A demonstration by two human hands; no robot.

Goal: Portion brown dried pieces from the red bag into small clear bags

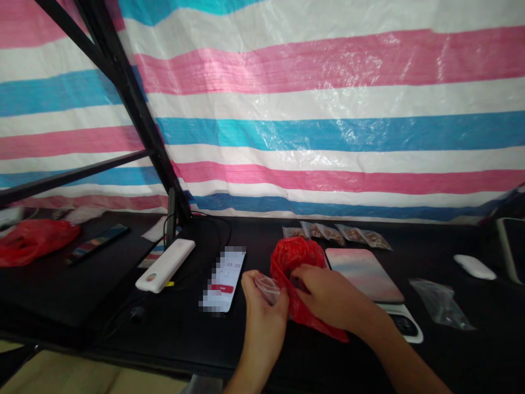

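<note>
My left hand pinches a small clear plastic zip bag by its edges, thumb and fingers round its mouth. Beside it, my right hand dips into a red plastic bag. Its fingers are curled and the tips are hidden, so what they hold cannot be made out. The red bag lies crumpled on the black table between my hands and the scale. Behind it lie several small clear bags filled with small brownish pieces.
A scale with a pink and blue top stands right of the red bag. Further right are loose clear bags and a white mouse-shaped object. A lit phone and a white power bank lie left. A striped sheet hangs behind.
</note>
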